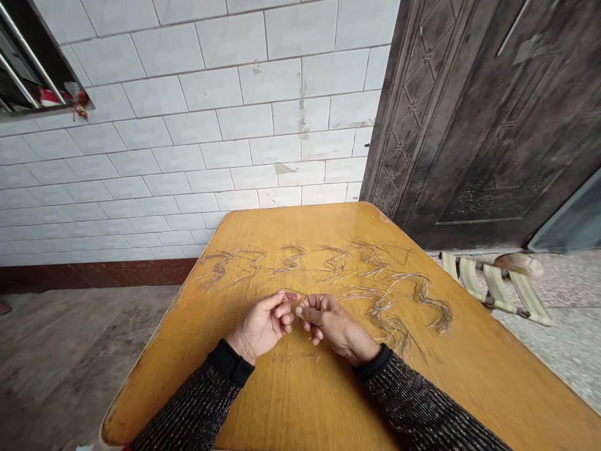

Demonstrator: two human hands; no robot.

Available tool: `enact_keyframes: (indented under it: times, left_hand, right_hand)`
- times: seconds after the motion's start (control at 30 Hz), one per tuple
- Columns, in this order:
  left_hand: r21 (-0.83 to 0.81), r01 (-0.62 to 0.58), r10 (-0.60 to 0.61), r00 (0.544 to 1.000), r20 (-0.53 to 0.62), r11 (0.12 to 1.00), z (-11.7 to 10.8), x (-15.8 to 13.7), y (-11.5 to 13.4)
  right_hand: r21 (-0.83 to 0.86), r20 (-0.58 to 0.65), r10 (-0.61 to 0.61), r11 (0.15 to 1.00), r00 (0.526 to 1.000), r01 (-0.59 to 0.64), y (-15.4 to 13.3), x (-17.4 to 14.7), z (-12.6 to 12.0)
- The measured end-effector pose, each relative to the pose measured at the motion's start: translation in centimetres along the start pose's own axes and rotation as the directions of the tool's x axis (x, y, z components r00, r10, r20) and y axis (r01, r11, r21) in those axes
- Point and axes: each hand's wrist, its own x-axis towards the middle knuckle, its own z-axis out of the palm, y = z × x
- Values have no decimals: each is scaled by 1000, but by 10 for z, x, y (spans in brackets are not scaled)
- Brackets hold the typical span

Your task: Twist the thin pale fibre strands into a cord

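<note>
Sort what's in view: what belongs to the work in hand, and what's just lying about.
Part of the work:
left hand and right hand, fingertips close together
thin wavy strands in loose bundles
table under them

Lying about:
strapped frame right of the table
rounded object behind it
red object by the window

Whether anything is held by the left hand (260,327) or right hand (334,326) cannot be made out. Both sleeves (190,401) are cut by the bottom edge, the window (28,62) by the left, the door (498,131) by the top.
</note>
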Motion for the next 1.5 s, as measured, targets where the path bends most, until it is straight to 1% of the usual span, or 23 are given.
enact_keyframes:
  times: [0.17,0.3,0.4,0.47,0.53,0.6,0.73,0.87,1.0,1.17,1.33,1.43,1.5]
  left_hand:
    - [5,-1,1,1000,30,1000,-1,0,-2]
    - [68,-9,8,1000,10,998,-2,3,1]
    - [166,-88,93,995,-21,982,-1,3,2]
    - [269,-149,153,988,4,952,0,2,1]
    - [357,-183,178,983,46,916,1,1,-1]
    - [404,-198,191,980,58,893,2,0,-3]
    - [455,-253,281,960,6,854,3,1,-4]
    - [479,-302,370,928,-51,824,3,1,-2]
    - [459,-331,408,909,-78,825,3,1,0]
    - [434,-334,396,916,-59,837,4,-1,3]
    - [391,-308,349,937,-36,867,4,-2,6]
    - [383,-306,353,934,-59,872,3,-2,7]
    - [410,-293,352,933,-75,864,3,-2,8]
  right_hand:
    - [42,30,-25,999,999,24,2,0,1]
    - [57,-1,-49,997,999,49,0,1,-1]
    - [76,-53,-73,994,996,77,-2,1,-2]
    - [87,-80,-87,992,993,94,-3,2,-2]
    - [99,-93,-100,989,991,109,-3,2,-2]
    - [103,-95,-112,987,989,122,-4,2,-1]
    - [82,-92,-130,987,987,137,-6,1,-2]
    - [76,-77,-95,992,992,101,-7,-1,-3]
    - [23,-20,-85,996,996,85,-6,-2,-3]
    - [15,-44,-107,994,993,107,-5,-1,-3]
    - [28,-81,-107,994,991,110,-5,1,-3]
    - [38,-102,-96,994,990,100,-6,1,-3]
    - [37,-103,-97,994,990,101,-7,0,-2]
